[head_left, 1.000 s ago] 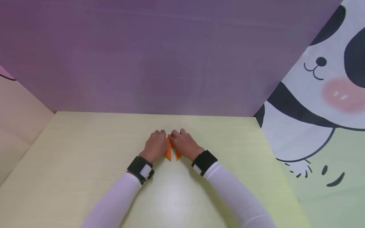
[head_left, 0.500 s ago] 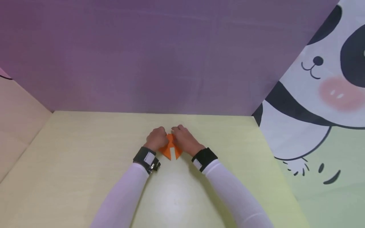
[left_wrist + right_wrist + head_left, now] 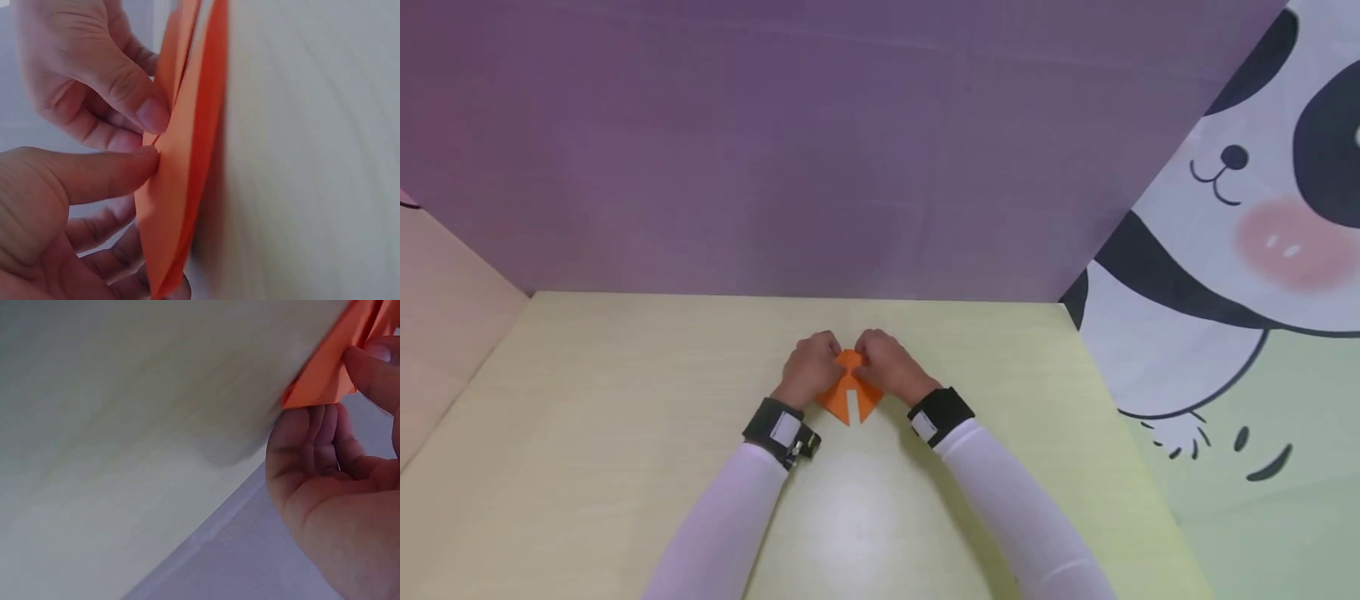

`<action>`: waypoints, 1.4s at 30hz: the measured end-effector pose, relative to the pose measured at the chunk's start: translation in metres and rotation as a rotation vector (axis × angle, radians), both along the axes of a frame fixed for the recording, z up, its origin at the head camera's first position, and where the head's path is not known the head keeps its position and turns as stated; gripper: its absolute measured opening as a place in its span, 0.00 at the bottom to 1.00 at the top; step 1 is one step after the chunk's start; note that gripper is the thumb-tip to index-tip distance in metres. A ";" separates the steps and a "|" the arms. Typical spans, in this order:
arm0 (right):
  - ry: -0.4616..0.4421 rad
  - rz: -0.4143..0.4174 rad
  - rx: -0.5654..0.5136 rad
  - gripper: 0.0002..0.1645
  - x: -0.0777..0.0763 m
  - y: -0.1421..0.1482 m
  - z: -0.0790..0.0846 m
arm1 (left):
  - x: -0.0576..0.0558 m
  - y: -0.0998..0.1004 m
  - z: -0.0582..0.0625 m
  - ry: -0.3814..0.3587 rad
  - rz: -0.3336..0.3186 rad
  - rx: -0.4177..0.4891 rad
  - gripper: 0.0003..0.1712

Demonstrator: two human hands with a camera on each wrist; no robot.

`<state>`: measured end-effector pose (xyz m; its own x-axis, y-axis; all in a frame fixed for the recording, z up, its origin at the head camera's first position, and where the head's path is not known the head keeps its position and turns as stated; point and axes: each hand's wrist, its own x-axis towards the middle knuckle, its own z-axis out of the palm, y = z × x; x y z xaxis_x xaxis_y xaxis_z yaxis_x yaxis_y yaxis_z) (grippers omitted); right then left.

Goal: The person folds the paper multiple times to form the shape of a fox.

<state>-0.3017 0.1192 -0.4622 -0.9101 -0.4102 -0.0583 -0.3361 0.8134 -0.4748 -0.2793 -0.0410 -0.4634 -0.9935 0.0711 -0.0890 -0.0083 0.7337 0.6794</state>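
Observation:
A folded piece of orange paper is held between both hands over the middle of the table, two pointed flaps facing the body with a narrow gap between them. My left hand pinches its left side, thumb on top and fingers beneath. On the other side my right hand pinches it the same way. In the left wrist view both thumbs press close together on the orange paper, near its fold. The right wrist view shows the right hand's curled fingers under the paper's edge.
The pale wood-look table spreads out around the hands. A purple cloth wall rises behind its far edge, and a panda-print sheet hangs at the right. Black bands with small cameras circle the wrists.
The hands have drawn slightly apart at the paper and its flaps have come into fuller view, spread wider. The left wrist has turned and shifted a little to the right.

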 end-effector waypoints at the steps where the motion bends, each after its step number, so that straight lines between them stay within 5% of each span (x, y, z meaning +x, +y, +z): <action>1: -0.005 -0.013 -0.036 0.13 0.001 0.001 0.000 | 0.001 0.000 0.000 0.020 -0.002 0.031 0.08; 5: -0.007 -0.055 -0.205 0.10 0.004 0.004 0.000 | 0.004 -0.007 -0.002 0.092 -0.031 0.174 0.08; 10: -0.030 -0.014 -0.432 0.07 0.013 0.013 -0.001 | 0.008 -0.017 0.001 0.101 -0.134 0.372 0.07; 16: -0.116 0.017 -0.603 0.06 0.028 0.019 0.019 | 0.018 -0.021 0.019 0.171 -0.244 0.441 0.06; 24: -0.064 0.039 -0.610 0.05 0.047 0.017 0.046 | 0.030 -0.022 0.043 0.258 -0.419 0.430 0.06; 35: 0.008 0.106 -0.509 0.03 0.066 0.015 0.070 | 0.042 -0.028 0.061 0.338 -0.477 0.429 0.08; 42: -0.051 0.165 -0.480 0.04 0.069 0.024 0.077 | 0.046 -0.042 0.069 0.397 -0.417 0.454 0.06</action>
<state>-0.2329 0.1429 -0.3850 -0.8321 -0.5394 0.1288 -0.4079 0.4380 -0.8011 -0.2328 -0.0826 -0.3944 -0.8271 0.3950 0.3999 0.5200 0.2677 0.8111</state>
